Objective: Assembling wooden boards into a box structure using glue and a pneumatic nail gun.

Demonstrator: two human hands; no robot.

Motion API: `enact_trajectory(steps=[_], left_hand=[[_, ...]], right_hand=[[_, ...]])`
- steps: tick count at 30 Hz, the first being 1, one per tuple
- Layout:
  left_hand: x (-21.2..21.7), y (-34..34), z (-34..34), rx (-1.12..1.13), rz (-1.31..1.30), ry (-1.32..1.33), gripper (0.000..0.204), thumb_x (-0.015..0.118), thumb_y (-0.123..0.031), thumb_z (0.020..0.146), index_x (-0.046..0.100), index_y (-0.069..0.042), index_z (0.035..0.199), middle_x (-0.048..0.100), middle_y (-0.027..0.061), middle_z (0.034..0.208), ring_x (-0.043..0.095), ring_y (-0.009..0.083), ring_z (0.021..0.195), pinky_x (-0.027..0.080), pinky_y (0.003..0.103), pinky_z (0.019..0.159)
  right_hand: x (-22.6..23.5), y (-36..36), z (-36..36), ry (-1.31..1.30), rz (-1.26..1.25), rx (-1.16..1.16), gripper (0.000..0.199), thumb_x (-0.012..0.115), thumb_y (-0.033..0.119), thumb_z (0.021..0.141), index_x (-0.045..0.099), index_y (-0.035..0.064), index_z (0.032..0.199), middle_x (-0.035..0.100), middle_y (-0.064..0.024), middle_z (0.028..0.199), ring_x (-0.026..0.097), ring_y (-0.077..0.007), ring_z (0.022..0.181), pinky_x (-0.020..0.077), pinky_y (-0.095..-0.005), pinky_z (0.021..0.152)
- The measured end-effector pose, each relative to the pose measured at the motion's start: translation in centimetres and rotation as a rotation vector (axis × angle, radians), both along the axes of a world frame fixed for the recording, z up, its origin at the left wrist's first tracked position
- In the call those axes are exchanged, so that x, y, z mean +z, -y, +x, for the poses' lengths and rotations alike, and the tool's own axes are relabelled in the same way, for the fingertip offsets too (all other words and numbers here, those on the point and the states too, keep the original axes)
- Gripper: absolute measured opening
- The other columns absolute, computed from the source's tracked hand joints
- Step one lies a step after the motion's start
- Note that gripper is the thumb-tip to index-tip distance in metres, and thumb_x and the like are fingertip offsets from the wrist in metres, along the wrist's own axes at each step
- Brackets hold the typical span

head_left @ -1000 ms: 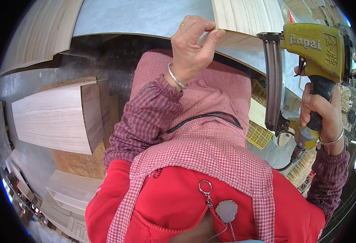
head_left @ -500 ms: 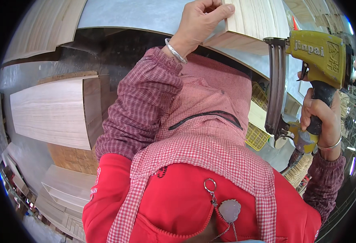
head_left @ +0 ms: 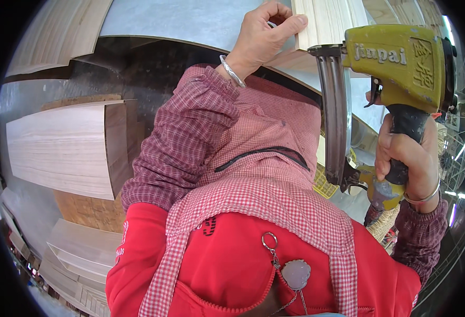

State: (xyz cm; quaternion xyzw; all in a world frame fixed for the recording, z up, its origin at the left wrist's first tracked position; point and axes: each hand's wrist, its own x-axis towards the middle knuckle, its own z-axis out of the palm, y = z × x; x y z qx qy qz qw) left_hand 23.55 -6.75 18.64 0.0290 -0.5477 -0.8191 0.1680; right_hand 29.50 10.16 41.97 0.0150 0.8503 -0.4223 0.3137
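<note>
My right hand (head_left: 409,153) is wrapped round the black grip of a yellow-green nail gun (head_left: 396,53) with a long dark magazine. The gun's nose lies over the near edge of a pale wooden piece (head_left: 327,21) on the bench, and I cannot tell whether it touches. At that piece's left edge, my left hand (head_left: 267,34) is closed, thumb and curled fingers gripping its corner. A wooden side wall shows below the top board, so the piece looks like a box. The gun hides its right part.
The grey-blue benchtop (head_left: 174,18) stretches to the left, bearing another wooden board (head_left: 63,31) at the far left. Below stands a wooden box (head_left: 58,148) on a brown block (head_left: 90,211). More boxes (head_left: 84,245) lie lower left. A yellow basket (head_left: 325,185) sits at the right.
My right hand has brought the nail gun leftward and slightly up, its nose now over the wooden piece's near edge. My left hand keeps its place at the corner.
</note>
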Motion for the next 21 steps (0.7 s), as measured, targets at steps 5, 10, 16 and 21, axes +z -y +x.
enact_trajectory(steps=[5, 10, 16, 21], left_hand=[[0.0, -0.4, -0.1, 0.025, -0.042, -0.009, 0.015, 0.064, -0.016, 0.085, 0.056, -0.004, 0.081, 0.050, -0.0006, 0.070, 0.042, 0.0083, 0.061, 0.036, 0.018, 0.056], [0.0, -0.7, -0.1, 0.032, -0.034, -0.031, 0.016, 0.064, -0.017, 0.084, 0.055, -0.004, 0.081, 0.049, -0.0007, 0.070, 0.042, 0.0083, 0.060, 0.036, 0.018, 0.056], [-0.1, -1.1, -0.2, 0.028, -0.033, -0.042, 0.015, 0.064, -0.016, 0.084, 0.054, -0.005, 0.080, 0.049, -0.0008, 0.070, 0.042, 0.0082, 0.060, 0.036, 0.018, 0.055], [-1.0, -1.2, -0.1, 0.043, -0.043, -0.047, 0.019, 0.067, -0.021, 0.083, 0.058, -0.004, 0.080, 0.053, 0.0003, 0.068, 0.046, 0.0084, 0.060, 0.039, 0.018, 0.056]], right_hand=[[0.0, 0.1, 0.0, 0.010, -0.002, 0.003, 0.009, 0.057, 0.006, 0.070, 0.057, -0.0029, 0.071, 0.053, -0.0067, 0.049, 0.046, -0.0135, 0.036, 0.0391, -0.0210, 0.042], [0.0, 0.1, 0.0, 0.011, -0.005, -0.007, 0.009, 0.057, 0.005, 0.070, 0.057, -0.0036, 0.072, 0.053, -0.0064, 0.049, 0.046, -0.0134, 0.036, 0.0394, -0.0210, 0.041], [0.0, 0.3, 0.0, -0.003, 0.000, -0.023, 0.008, 0.057, 0.004, 0.070, 0.056, -0.0036, 0.072, 0.054, -0.0059, 0.049, 0.046, -0.0131, 0.036, 0.0397, -0.0211, 0.041], [0.0, 0.4, 0.0, -0.002, 0.008, -0.011, 0.006, 0.058, 0.003, 0.070, 0.056, -0.0029, 0.072, 0.054, -0.0058, 0.050, 0.046, -0.0129, 0.036, 0.0398, -0.0213, 0.041]])
